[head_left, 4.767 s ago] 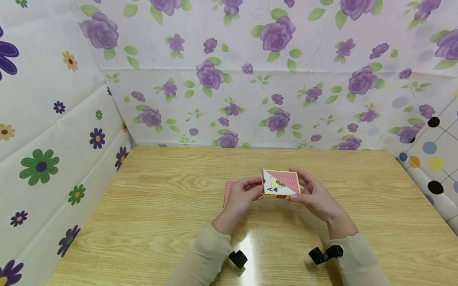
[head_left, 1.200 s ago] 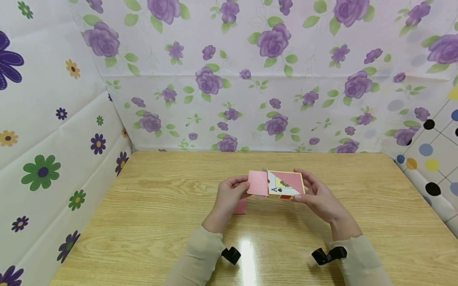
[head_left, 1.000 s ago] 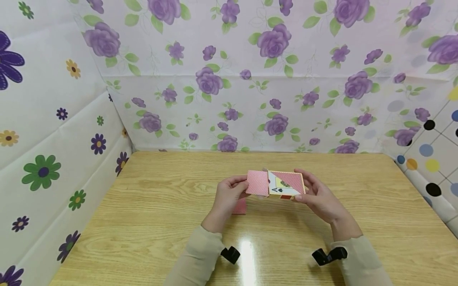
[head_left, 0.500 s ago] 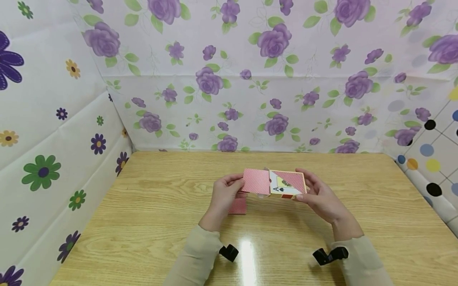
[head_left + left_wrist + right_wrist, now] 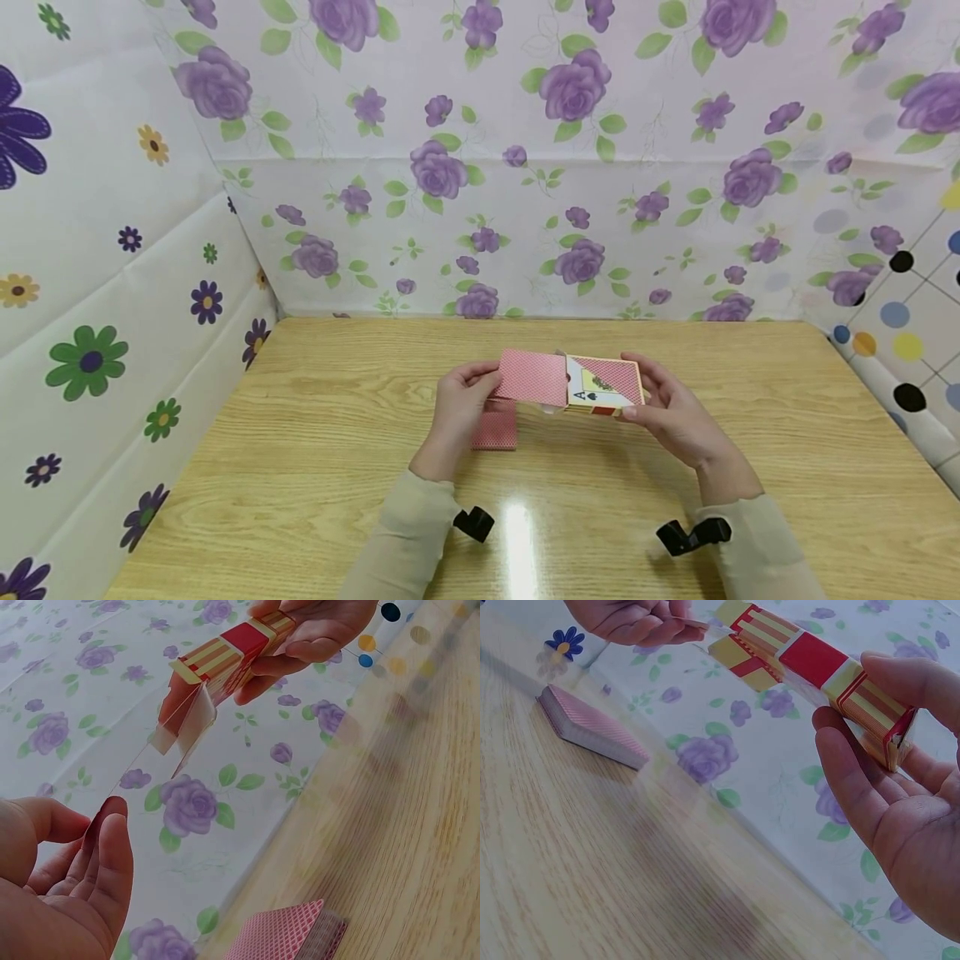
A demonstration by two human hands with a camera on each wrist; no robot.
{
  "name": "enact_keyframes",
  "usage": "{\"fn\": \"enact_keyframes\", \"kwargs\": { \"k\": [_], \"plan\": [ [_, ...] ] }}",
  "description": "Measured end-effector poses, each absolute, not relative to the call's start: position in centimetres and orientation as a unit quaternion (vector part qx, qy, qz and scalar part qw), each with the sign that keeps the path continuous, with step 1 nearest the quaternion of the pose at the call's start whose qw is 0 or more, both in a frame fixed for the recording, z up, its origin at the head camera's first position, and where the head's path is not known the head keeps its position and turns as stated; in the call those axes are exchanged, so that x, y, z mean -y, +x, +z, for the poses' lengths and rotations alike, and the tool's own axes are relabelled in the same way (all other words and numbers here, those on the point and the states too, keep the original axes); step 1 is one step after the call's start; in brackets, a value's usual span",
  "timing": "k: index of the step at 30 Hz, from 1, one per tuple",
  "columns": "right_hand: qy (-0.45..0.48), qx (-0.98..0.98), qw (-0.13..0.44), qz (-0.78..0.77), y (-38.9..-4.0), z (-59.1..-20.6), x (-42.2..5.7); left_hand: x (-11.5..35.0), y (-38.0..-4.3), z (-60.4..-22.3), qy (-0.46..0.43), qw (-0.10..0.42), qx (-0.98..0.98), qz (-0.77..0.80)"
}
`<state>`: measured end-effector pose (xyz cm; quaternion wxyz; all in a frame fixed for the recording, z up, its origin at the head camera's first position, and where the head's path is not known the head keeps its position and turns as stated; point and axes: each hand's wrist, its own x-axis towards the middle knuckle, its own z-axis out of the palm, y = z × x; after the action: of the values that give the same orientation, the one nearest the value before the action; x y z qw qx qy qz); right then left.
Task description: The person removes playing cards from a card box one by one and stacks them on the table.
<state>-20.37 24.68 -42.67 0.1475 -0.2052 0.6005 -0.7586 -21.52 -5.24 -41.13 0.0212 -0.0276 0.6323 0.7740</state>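
In the head view my left hand [image 5: 453, 412] pinches the left edge of a red-backed playing card [image 5: 532, 377] between thumb and fingers. The card's right end meets the opened left end of a card box [image 5: 606, 383], printed with an ace of spades. My right hand [image 5: 671, 421] holds this box by its right end, thumb at the front and fingers behind. From the left wrist the card shows almost edge-on, a thin line running from the fingertips to the box [image 5: 236, 652]. Pale end flaps [image 5: 196, 720] hang from the box's mouth.
A stack of red-backed cards [image 5: 497, 429] lies on the wooden table [image 5: 337, 467] beneath the held card, partly covered by my left hand. Flowered cloth [image 5: 450, 208] stands along the table's back edge. Each wrist carries a black camera mount [image 5: 474, 523].
My left hand has drawn the card leftward out of the box, so more of its back shows. The right hand and box have barely moved; more of the stack below is uncovered.
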Motion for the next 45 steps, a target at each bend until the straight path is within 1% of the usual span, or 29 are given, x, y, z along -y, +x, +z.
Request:
{"fn": "enact_keyframes", "kwargs": {
  "k": [19,33,41,45],
  "plan": [
    [-0.207,-0.584,0.154,-0.769,-20.4,-42.6,-24.9,6.3,-22.5,-41.8,-0.061,-0.016,-0.647,0.760],
    [-0.207,-0.609,0.138,-0.754,-20.4,-42.7,-24.9,6.8,-22.7,-42.0,-0.067,-0.006,-0.658,0.750],
    [-0.206,-0.608,0.143,-0.753,-20.4,-42.6,-24.9,7.2,-23.0,-42.3,-0.063,0.005,-0.667,0.743],
    [-0.209,-0.596,0.149,-0.761,-20.4,-42.6,-25.0,7.3,-22.7,-41.8,-0.063,0.010,-0.675,0.735]
  ]
}}
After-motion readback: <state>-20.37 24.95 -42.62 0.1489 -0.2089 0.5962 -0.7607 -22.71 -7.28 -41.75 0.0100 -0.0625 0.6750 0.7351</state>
